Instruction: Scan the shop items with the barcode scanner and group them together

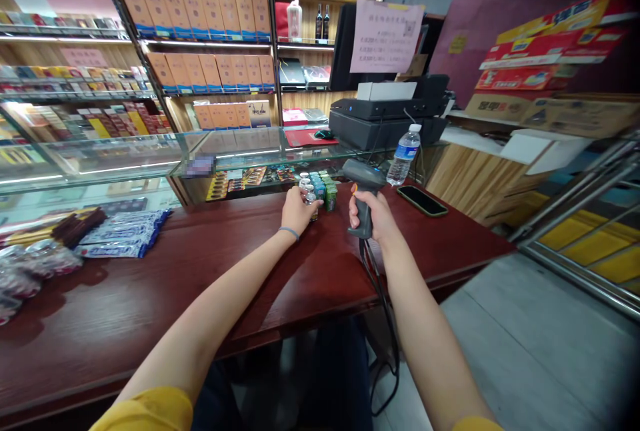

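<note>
My right hand (376,218) is wrapped round the handle of a dark grey barcode scanner (367,178), held above the table. Its black cable (379,284) hangs down past the table edge. My left hand (299,210) is closed at a small clear-capped container (310,198), the nearest of a cluster. Fingers partly hide this container, so its exact kind does not show. Beside it stand several small green containers (330,196) and blue ones (317,183), upright in rows on the reddish-brown table (210,271).
Right of the scanner stand a water bottle (404,154) and a phone (423,200). Blue-white packets (125,232) and bagged goods (37,261) lie at left. A glass display case (240,148) and a black register (370,126) line the back. A metal railing (575,258) is at right.
</note>
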A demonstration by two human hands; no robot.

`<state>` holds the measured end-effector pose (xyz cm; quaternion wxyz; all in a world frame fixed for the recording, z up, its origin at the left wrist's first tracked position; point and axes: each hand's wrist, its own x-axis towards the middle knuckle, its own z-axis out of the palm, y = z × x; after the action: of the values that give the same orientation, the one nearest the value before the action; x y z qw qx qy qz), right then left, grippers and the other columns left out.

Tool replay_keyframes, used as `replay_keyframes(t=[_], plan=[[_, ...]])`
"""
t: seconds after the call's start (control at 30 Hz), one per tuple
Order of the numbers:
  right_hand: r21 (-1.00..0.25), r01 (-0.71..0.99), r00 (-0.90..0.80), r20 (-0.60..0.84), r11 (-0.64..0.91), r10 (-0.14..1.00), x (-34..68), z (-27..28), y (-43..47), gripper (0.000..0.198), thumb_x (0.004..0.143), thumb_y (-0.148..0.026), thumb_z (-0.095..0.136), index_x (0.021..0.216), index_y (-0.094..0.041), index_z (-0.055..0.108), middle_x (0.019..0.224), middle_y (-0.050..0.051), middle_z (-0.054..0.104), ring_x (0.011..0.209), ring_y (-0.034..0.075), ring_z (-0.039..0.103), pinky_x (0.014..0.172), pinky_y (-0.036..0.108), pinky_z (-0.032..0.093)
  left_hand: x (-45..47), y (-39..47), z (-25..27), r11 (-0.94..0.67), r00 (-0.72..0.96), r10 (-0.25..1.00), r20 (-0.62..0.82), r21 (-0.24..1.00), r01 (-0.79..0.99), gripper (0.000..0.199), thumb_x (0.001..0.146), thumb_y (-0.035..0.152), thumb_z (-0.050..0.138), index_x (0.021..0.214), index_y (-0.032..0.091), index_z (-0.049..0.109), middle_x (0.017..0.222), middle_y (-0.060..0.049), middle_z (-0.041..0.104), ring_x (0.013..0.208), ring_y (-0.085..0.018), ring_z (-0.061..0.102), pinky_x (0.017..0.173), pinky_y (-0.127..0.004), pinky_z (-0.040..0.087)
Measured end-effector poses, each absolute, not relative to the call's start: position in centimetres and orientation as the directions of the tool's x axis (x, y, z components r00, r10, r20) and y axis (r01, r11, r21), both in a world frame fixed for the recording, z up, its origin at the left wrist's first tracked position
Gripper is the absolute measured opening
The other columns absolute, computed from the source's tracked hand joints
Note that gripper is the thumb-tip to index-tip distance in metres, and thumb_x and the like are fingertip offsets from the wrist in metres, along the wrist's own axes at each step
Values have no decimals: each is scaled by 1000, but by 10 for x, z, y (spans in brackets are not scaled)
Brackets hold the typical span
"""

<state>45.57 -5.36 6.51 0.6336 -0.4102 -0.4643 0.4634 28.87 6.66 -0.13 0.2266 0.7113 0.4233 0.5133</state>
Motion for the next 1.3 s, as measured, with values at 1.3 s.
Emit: replay_keyframes(t=[1.3], plan=[[-944,-234,98,216,233,972,444,67,-52,21,78,-33,66,93,-24,55,53,-7,55,35,12,48,35,23,41,158,46,11,-559,220,829,514,762,326,42,77,17,70,117,18,56,112,-8,58,89,-15,62,81,-33,55]])
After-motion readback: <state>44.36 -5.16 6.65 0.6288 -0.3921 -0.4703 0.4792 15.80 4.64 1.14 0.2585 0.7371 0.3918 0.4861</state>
